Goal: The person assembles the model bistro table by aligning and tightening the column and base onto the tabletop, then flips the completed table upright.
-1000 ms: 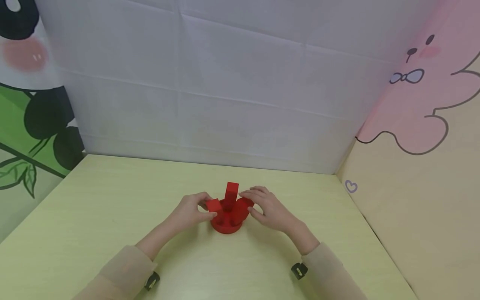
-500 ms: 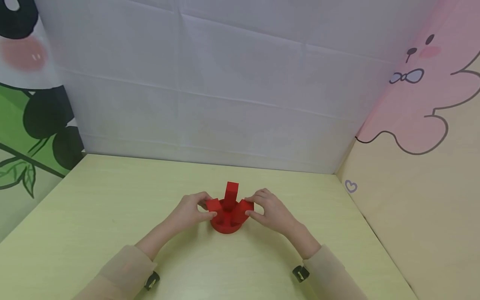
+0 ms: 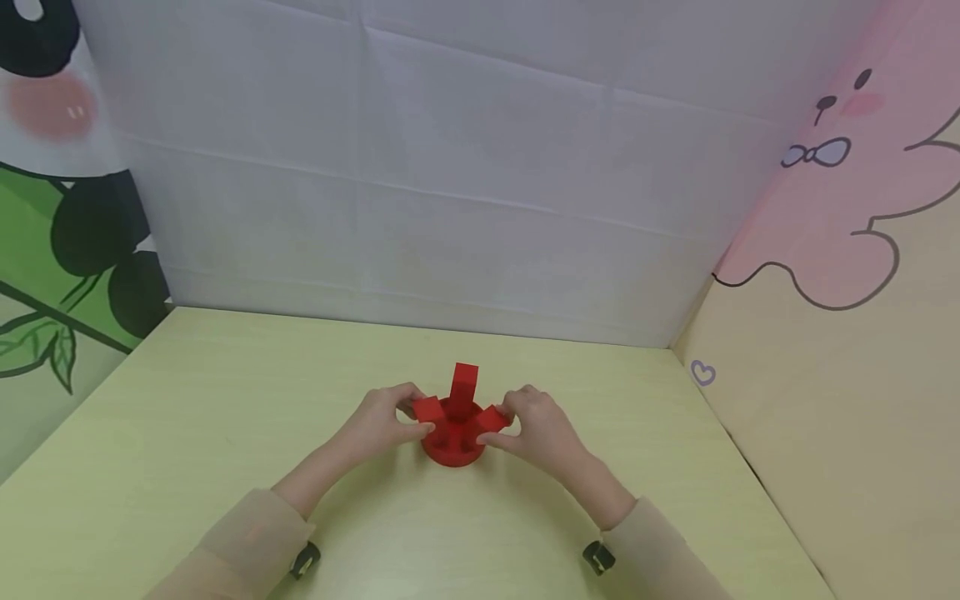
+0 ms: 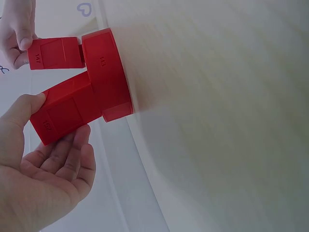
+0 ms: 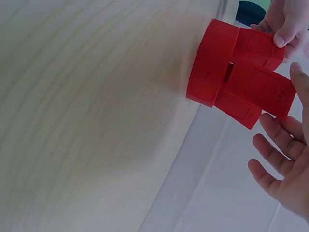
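A red round base (image 3: 453, 457) stands on the table, with red rectangular blocks rising from it. My left hand (image 3: 385, 422) pinches the left block (image 3: 429, 409) between thumb and fingers. On the other side, my right hand (image 3: 542, 431) has its thumb and forefinger on two sides of the right block (image 3: 491, 419). The back block (image 3: 463, 386) stands tallest, touched by neither hand. In the left wrist view, the left block (image 4: 67, 108) leans outward from the base (image 4: 106, 75). The right wrist view shows the right block (image 5: 263, 90) above a narrow dark gap at the base (image 5: 207, 67).
The pale yellow table (image 3: 262, 375) extends around the base. A whitish cloth wall (image 3: 465, 183) closes off the back. Panels with a panda drawing (image 3: 75, 225) and a pink cartoon bear (image 3: 847, 200) flank the sides.
My right hand's spread fingers have closed to pinch the right block. That block has turned and sits lower in the head view. My left hand keeps its hold, almost unmoved.
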The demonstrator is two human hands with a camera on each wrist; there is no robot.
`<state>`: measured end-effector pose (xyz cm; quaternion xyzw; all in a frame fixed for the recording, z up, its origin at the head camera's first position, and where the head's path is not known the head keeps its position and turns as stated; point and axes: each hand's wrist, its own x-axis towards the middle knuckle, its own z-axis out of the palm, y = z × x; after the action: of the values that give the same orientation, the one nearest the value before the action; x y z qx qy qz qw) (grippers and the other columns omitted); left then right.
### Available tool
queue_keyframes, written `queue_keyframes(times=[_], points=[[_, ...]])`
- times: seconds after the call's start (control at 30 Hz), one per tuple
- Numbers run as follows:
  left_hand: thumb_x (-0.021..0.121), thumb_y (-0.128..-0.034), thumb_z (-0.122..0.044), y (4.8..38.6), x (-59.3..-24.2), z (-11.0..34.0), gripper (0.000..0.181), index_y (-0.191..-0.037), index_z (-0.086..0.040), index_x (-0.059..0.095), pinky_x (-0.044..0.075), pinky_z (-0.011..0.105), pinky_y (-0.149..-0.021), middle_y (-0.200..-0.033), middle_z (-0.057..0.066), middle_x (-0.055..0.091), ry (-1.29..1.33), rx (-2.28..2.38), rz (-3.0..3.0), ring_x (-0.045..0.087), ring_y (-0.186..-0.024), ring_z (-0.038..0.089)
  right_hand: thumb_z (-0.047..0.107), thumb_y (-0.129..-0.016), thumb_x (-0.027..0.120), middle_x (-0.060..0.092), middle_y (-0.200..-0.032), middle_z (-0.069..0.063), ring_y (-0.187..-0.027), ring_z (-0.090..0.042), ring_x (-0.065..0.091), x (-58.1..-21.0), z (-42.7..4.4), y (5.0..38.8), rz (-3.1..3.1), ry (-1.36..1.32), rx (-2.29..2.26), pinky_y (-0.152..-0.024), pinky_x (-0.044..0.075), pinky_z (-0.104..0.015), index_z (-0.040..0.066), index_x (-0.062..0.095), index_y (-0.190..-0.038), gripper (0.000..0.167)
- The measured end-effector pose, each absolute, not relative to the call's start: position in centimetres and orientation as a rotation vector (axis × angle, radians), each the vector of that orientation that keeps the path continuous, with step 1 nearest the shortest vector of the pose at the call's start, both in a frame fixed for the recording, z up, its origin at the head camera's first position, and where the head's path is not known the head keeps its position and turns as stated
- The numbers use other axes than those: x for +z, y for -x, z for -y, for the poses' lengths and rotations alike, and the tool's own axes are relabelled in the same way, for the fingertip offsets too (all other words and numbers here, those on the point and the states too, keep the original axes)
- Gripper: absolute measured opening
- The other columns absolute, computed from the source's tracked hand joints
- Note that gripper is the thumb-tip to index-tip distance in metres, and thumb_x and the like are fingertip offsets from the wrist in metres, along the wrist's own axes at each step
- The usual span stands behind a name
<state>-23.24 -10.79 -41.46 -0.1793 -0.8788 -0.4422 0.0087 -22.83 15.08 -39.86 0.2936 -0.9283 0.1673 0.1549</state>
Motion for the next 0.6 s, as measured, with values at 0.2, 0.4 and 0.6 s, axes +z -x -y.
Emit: queue_keyframes(times=[0.2, 0.4, 0.6], points=[[0.075, -0.0785, -0.017, 23.2, -41.3, 10.8, 0.022, -0.097, -0.014, 0.064, 0.047, 0.030, -0.069, -0.085, -0.006, 0.065, 0.552, -1.390, 2.752, 0.062, -0.087, 0.021, 0.051, -0.069, 0.079, 0.059, -0.077, 0.011, -0.076, -0.006, 0.051, -40.0, -15.0, 22.8, 2.609, -0.833, 0.379, -0.070, 0.042, -0.026, 0.016, 0.063, -0.085, 0.041], [0.075, -0.0785, -0.017, 23.2, -41.3, 10.8, 0.022, -0.097, -0.014, 0.064, 0.047, 0.030, -0.069, -0.085, -0.006, 0.065, 0.560, -1.385, 2.754, 0.062, -0.087, 0.021, 0.048, -0.075, 0.075, 0.067, -0.100, 0.005, -0.095, -0.012, 0.057, -39.7, -15.9, 23.1, 2.533, -0.960, 0.417, -0.086, 0.045, -0.035, 0.016, 0.066, -0.114, 0.051], [0.075, -0.0782, -0.017, 23.2, -41.3, 10.8, 0.022, -0.097, -0.014, 0.064, 0.046, 0.030, -0.069, -0.085, -0.006, 0.065, 0.554, -1.386, 2.754, 0.062, -0.087, 0.021, 0.031, -0.084, 0.069, 0.059, -0.125, 0.004, -0.117, -0.016, 0.050, -39.1, -17.0, 23.6, 2.459, -1.226, 0.453, -0.096, 0.042, -0.042, 0.017, 0.057, -0.127, 0.047]])
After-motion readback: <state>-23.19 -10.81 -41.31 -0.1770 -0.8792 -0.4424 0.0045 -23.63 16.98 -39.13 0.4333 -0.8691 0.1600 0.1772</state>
